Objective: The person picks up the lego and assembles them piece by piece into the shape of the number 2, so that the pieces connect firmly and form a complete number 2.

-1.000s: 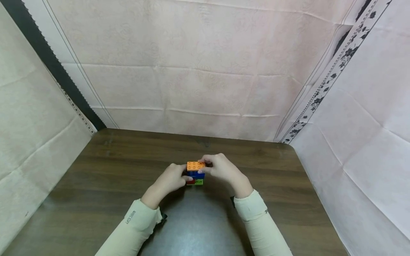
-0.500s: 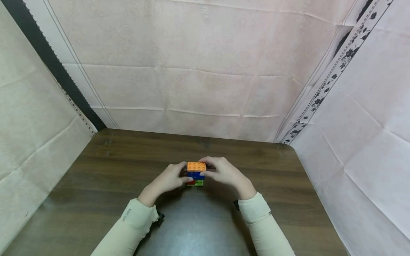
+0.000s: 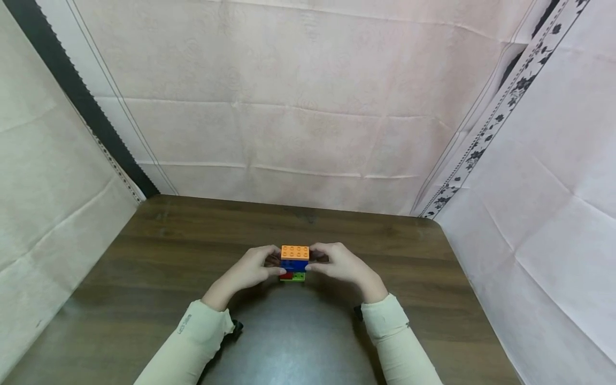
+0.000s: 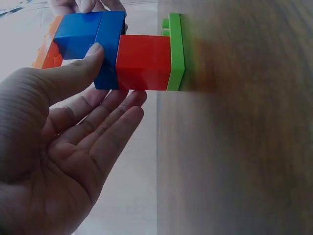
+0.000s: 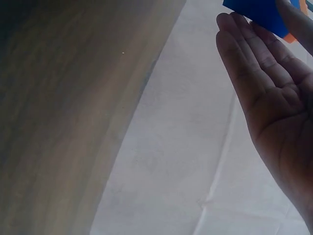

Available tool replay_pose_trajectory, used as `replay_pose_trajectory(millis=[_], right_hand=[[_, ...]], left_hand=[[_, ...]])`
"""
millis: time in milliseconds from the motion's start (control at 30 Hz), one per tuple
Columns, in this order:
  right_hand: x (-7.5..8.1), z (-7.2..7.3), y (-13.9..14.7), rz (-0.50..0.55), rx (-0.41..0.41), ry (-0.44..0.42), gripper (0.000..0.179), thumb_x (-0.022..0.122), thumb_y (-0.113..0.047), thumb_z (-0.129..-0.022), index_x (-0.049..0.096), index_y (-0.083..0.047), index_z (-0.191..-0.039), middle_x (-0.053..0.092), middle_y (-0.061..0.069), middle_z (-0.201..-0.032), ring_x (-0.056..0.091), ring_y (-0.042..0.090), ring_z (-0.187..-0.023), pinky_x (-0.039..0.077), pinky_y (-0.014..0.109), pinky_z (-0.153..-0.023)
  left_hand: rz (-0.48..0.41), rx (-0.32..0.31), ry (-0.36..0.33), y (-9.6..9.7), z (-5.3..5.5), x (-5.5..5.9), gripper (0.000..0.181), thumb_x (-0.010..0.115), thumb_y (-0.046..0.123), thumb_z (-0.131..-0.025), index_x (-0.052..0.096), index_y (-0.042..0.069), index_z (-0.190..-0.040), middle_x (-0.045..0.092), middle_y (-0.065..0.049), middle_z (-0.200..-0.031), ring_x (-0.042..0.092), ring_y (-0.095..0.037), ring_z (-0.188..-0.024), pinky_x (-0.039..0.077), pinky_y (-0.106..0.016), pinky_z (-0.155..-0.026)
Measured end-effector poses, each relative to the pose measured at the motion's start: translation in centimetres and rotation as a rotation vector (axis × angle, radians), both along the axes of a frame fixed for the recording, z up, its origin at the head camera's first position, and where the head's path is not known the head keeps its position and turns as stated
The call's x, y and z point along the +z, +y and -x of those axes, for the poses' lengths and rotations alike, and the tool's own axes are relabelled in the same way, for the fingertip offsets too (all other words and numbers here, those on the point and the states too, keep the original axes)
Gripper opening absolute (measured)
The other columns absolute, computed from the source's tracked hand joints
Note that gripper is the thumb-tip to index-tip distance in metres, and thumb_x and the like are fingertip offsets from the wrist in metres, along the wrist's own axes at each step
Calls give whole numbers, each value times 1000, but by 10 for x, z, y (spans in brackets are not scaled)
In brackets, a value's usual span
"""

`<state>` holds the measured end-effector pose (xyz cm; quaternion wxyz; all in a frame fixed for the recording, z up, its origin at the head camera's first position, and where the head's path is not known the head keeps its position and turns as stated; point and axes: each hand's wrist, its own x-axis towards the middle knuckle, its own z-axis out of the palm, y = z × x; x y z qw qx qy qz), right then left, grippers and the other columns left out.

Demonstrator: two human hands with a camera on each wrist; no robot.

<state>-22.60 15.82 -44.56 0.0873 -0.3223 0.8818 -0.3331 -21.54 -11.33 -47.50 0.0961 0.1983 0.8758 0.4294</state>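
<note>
A stack of toy building blocks stands upright on the table in the head view. Its top is an orange block [image 3: 295, 252] with studs. Below come blue blocks [image 4: 82, 33], then a red block [image 4: 143, 61] on a green plate [image 4: 177, 54] at the bottom. My left hand [image 3: 247, 270] pinches the stack from the left, its thumb on the blue part and its fingers behind. From the right, my right hand [image 3: 345, 266] holds the blue part between thumb and fingertips. In the right wrist view only a corner of blue and orange shows.
The brown wooden table [image 3: 192, 230] spreads around the stack. Pale cloth [image 3: 308, 107] hangs behind it, with more cloth at the left and right sides. Both forearms wear light sleeves [image 3: 192, 342] with dark straps at the wrists.
My right fingers have come off the orange block's right end and now lie along the stack's right side. My left hand has shifted slightly left and down. The stack stays in place.
</note>
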Motion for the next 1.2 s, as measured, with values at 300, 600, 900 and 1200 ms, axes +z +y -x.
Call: replay_pose_trajectory(millis=[300, 600, 900, 1200], right_hand=[[-4, 2, 1, 22, 8, -10, 35, 70, -32, -97, 66, -13, -126, 70, -4, -113, 65, 7, -100, 53, 28, -90], [-6, 3, 2, 58, 3, -32, 34, 66, -36, -99, 66, -14, -126, 70, -7, -112, 66, 7, -100, 53, 28, -91], [-5, 7, 5, 51, -11, -40, 36, 63, -38, -100, 65, -14, -127, 70, -8, -109, 65, 7, -97, 53, 28, -90], [-6, 8, 5, 42, -5, -43, 37, 62, -37, -101, 65, -11, -128, 70, -4, -111, 65, 10, -98, 54, 33, -90]], left_hand=[[-15, 6, -4, -2, 2, 0, 30, 76, 21, -92, 68, 12, -119, 69, 2, -107, 66, -13, -96, 56, -40, -87], [-46, 17, -37, -3, 4, -1, 32, 75, 28, -93, 70, 14, -121, 70, 2, -109, 67, -13, -95, 57, -38, -84], [-81, 27, -51, -1, 5, 1, 38, 75, 33, -92, 71, 10, -122, 72, -2, -111, 69, -15, -94, 56, -39, -86], [-100, 19, -70, 0, 5, 0, 37, 74, 32, -93, 72, 7, -120, 73, -2, -107, 69, -15, -92, 57, -37, -83]])
